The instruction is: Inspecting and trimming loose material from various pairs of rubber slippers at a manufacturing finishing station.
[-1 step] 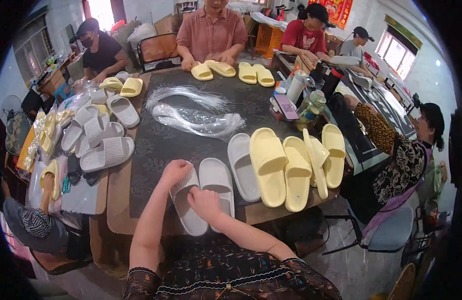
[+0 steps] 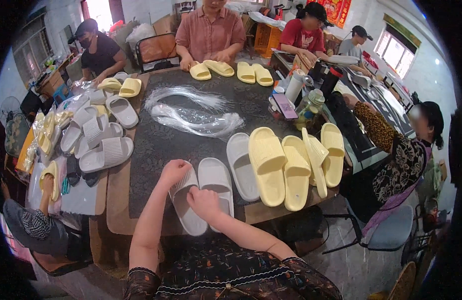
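Two grey slippers lie side by side at the table's near edge, toes pointing away from me. Over the toe end of the left grey slipper point(image 2: 190, 218), my left hand point(image 2: 176, 173) is closed on its ribbed strap, the fingertips partly hidden. My right hand point(image 2: 205, 204) has its fingers curled at the rear edge of that same strap; whatever they pinch is too small to make out. The right grey slipper point(image 2: 214, 171) lies partly beneath my right hand and wrist. Another grey slipper point(image 2: 243, 167) lies just right of the pair.
Several yellow slippers point(image 2: 267, 167) line the table's right side. Bundles of clear plastic strands point(image 2: 196, 120) lie mid-table. Grey slippers point(image 2: 107, 154) are heaped at left. A phone point(image 2: 285, 106), a jar point(image 2: 310, 107) and bottles stand back right. Co-workers sit or stand around, one handling yellow slippers opposite.
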`<state>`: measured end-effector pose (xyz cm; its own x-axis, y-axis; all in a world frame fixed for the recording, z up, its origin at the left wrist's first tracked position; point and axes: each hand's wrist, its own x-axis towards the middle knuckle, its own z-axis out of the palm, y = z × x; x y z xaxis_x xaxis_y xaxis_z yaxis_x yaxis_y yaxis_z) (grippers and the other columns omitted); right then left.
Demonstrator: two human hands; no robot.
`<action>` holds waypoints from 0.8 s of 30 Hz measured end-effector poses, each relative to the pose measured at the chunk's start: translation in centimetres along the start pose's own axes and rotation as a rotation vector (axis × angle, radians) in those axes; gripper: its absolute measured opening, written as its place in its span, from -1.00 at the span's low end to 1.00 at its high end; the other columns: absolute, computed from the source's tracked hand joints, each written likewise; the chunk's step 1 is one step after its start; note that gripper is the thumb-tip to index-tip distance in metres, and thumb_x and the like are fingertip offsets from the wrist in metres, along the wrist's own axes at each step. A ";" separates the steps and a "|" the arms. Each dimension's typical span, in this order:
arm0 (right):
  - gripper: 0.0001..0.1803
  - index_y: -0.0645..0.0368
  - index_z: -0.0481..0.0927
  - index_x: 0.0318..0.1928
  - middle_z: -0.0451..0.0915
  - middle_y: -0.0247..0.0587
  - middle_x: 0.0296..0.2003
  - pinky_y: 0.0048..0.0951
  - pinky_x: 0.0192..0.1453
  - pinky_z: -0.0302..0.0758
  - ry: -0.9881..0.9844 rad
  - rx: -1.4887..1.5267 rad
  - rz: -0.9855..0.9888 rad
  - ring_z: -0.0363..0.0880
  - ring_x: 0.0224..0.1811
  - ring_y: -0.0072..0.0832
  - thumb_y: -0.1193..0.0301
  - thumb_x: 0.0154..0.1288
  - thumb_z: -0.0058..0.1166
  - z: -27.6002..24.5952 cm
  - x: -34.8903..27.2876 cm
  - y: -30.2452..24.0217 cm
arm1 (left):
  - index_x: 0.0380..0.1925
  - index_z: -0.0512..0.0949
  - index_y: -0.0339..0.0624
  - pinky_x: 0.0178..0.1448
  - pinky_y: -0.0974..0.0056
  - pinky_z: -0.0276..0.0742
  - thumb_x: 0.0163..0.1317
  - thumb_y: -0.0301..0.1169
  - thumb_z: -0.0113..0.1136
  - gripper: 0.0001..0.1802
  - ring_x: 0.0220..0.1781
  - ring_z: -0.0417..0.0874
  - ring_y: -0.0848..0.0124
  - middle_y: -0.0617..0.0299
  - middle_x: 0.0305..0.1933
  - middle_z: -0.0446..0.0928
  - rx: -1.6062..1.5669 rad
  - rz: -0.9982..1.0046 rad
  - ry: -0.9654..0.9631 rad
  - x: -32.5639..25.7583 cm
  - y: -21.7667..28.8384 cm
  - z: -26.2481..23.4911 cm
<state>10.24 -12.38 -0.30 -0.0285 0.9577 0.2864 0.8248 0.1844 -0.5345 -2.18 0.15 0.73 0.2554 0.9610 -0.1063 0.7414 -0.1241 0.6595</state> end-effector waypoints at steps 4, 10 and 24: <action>-0.77 0.10 0.54 -0.44 0.56 -0.04 -0.63 -0.09 -0.44 0.50 -0.031 0.044 0.009 0.59 -0.55 -0.08 0.22 0.20 0.02 -0.8 0.0 0.1 | -0.36 0.63 -0.23 -0.20 0.24 0.52 0.10 -0.15 0.16 -0.66 -0.35 0.66 0.28 0.08 -0.38 0.64 -0.165 -0.037 0.145 0.2 0.1 -0.5; -0.79 0.03 0.61 -0.40 0.60 -0.18 -0.58 -0.18 -0.40 0.51 -0.220 0.207 -0.022 0.61 -0.48 -0.19 0.19 0.15 0.06 -5.4 -2.1 0.7 | -0.39 0.54 -0.19 -0.46 0.49 0.27 0.34 -0.30 0.01 -0.77 -0.58 0.38 0.64 0.44 -0.60 0.42 -0.831 0.044 0.183 1.4 1.4 -0.7; -0.92 0.27 0.61 -0.37 0.61 -0.35 -0.52 -0.66 -0.38 0.43 0.061 0.710 0.367 0.53 -0.49 -0.70 0.49 0.16 0.17 -16.9 -4.6 5.5 | -0.31 0.58 -0.28 -0.19 0.34 0.43 0.27 -0.33 0.03 -0.76 -0.31 0.56 0.47 0.23 -0.38 0.61 -0.650 0.198 0.395 1.7 3.2 3.9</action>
<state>24.45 -19.52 8.89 0.2231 0.9744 0.0260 0.2186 -0.0240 -0.9755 3.05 0.46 -0.21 0.0145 0.9680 0.2506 0.1620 -0.2495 0.9547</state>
